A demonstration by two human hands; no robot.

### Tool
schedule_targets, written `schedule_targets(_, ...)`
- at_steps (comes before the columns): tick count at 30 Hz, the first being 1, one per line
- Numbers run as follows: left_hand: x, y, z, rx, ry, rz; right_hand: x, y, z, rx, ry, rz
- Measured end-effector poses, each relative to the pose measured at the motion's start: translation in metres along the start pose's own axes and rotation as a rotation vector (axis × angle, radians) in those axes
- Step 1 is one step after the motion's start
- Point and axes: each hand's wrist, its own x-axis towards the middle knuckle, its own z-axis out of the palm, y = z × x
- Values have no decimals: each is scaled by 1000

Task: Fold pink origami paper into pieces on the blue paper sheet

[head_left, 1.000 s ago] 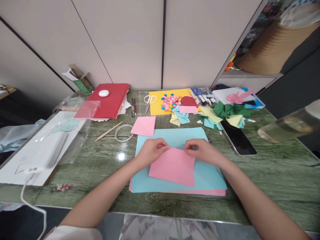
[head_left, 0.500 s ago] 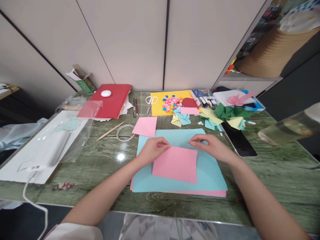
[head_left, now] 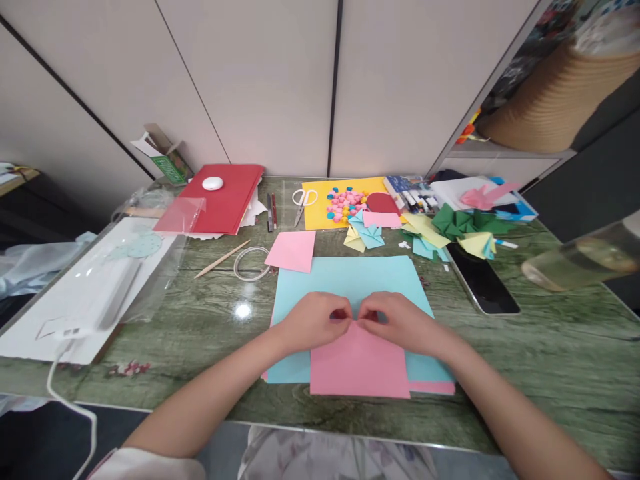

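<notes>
A pink sheet of paper (head_left: 357, 367) lies over a stack topped by a light blue sheet (head_left: 345, 273), its near edge reaching past the stack's front. My left hand (head_left: 320, 320) pinches the sheet's far edge near its middle. Right beside it, my right hand (head_left: 395, 323) pinches the same edge, the fingertips of both hands almost touching. The fingers partly cover the sheet's upper edge. Behind the stack's left corner lies a smaller pink square (head_left: 292, 251).
White scissors (head_left: 305, 199) and a yellow sheet (head_left: 315, 217) with small pompoms lie at the back. Folded green paper (head_left: 453, 222) and a phone (head_left: 484, 283) are to the right. A wooden stick (head_left: 221, 259), a wire ring (head_left: 240, 267) and a red folder (head_left: 225, 207) are left.
The pink sheet has moved toward me and turned straighter. My right hand, apart from the sheet before, now grips its far edge beside my left hand.
</notes>
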Motion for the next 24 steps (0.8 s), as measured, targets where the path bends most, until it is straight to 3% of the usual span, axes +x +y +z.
schedule_targets(6,0,0,0,-27,-4,11,1,-3,0,2,32,-46)
schedule_targets(12,3,-14,-21,-123,55,6,-8,13,-28,143,87,44)
schedule_targets(17,6,-26,-40,-122,173,-28,-17,28,-47,169,129,104)
schedule_targets(20,6,-23,-38,-133,234,-47,-14,24,-40,190,105,92)
schedule_targets(24,6,-15,-20,-213,126,-76,-5,14,-22,211,52,35)
